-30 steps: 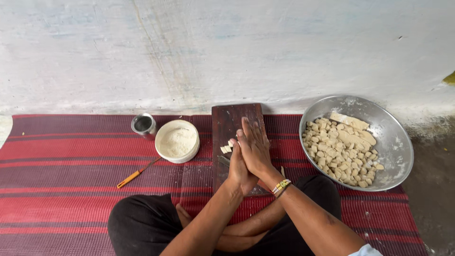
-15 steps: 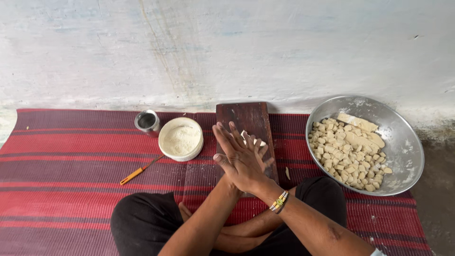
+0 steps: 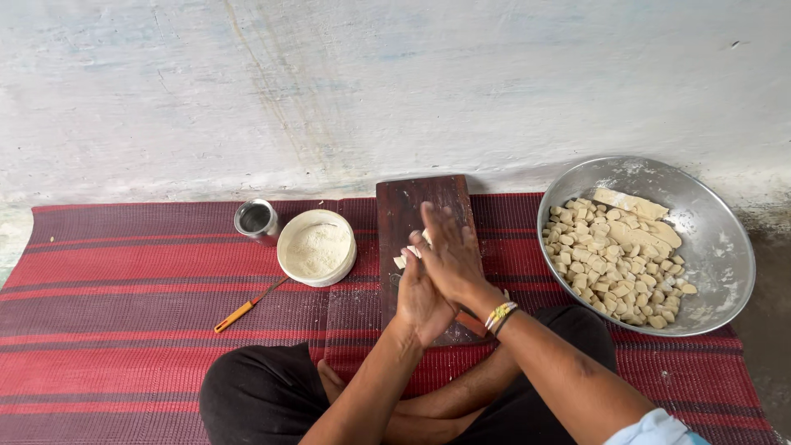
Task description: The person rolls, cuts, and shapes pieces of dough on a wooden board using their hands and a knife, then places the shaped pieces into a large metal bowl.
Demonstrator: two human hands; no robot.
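- Right hand (image 3: 451, 257) and left hand (image 3: 420, 298), centre frame: palms pressed flat together again, after crossing askew, rolling a dough piece (image 3: 412, 252) between them.
- Dark board (image 3: 404, 210) beneath; dough-filled bowl (image 3: 725, 247) at right.

Whatever lay between the pressed palms stayed hidden: the right hand (image 3: 449, 259) covered most of the left hand (image 3: 420, 297). Both hands hid the near half of the dark wooden board (image 3: 416, 214). The small steel cup (image 3: 255, 220) held something too dark to tell. The picture's lower edge cut off the person's knees.
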